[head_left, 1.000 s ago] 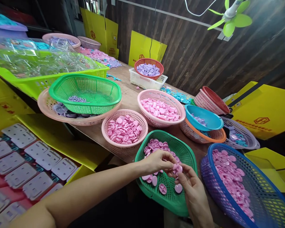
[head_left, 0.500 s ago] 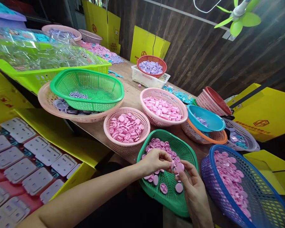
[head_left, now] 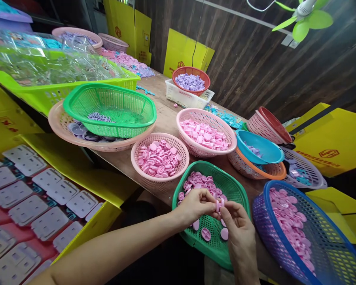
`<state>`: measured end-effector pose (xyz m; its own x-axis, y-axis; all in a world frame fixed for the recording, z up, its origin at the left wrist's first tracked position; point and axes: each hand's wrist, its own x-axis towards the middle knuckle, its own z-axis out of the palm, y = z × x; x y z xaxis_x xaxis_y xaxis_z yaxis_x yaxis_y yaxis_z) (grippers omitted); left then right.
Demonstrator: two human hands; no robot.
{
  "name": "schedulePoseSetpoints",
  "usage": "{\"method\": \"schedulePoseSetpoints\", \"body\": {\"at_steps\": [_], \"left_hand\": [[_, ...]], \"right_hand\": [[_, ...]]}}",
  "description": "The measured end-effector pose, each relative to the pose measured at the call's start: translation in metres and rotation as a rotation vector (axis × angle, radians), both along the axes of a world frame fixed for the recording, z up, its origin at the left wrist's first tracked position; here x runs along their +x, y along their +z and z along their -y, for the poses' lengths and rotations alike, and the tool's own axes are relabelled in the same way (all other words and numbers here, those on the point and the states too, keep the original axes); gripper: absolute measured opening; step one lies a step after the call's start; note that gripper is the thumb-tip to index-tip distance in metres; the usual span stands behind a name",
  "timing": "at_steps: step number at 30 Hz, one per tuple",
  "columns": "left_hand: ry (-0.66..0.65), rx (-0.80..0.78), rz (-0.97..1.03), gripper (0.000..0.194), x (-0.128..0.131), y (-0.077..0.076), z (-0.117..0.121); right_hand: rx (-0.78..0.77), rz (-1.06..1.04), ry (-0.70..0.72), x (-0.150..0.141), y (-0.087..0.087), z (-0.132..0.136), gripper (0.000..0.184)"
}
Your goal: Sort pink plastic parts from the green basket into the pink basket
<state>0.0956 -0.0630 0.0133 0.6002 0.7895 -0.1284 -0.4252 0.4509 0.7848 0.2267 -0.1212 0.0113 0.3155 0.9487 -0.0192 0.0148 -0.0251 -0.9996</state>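
My left hand (head_left: 195,206) pinches a small pink plastic piece (head_left: 217,206) between thumb and fingertips. Against it, my right hand (head_left: 240,227) grips a round pink plastic disc (head_left: 222,202), seen nearly edge-on. Fingers partly cover both pieces, so I cannot tell whether they are joined. Both hands are over a green basket (head_left: 186,239) with a heap of pink discs (head_left: 200,181) at its far side. A few loose discs lie nearer, one (head_left: 205,234) showing its ribbed underside.
Beyond sit two pink baskets, one of button-like pieces (head_left: 159,159), another of blocky parts (head_left: 206,135). A blue basket (head_left: 265,221) of pink discs stands right. At left are a stacked green basket (head_left: 112,103) and a yellow carton (head_left: 86,227) of pale panels. A green fan (head_left: 307,18) hangs above.
My hands have drawn closer together, and the pink disc has turned from face-on to nearly edge-on beside the other piece. The view has shifted slightly.
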Motion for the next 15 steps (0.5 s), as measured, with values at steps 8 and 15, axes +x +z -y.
{"method": "schedulePoseSetpoints", "body": {"at_steps": [8, 15], "left_hand": [[0.093, 0.160, -0.122, 0.013, -0.006, 0.002, 0.000], [0.078, 0.186, -0.126, 0.011, -0.007, 0.005, 0.001]], "right_hand": [[-0.108, 0.025, 0.075, 0.017, 0.005, -0.001, 0.039], [-0.122, -0.057, 0.208, 0.014, 0.007, -0.001, 0.031]]}}
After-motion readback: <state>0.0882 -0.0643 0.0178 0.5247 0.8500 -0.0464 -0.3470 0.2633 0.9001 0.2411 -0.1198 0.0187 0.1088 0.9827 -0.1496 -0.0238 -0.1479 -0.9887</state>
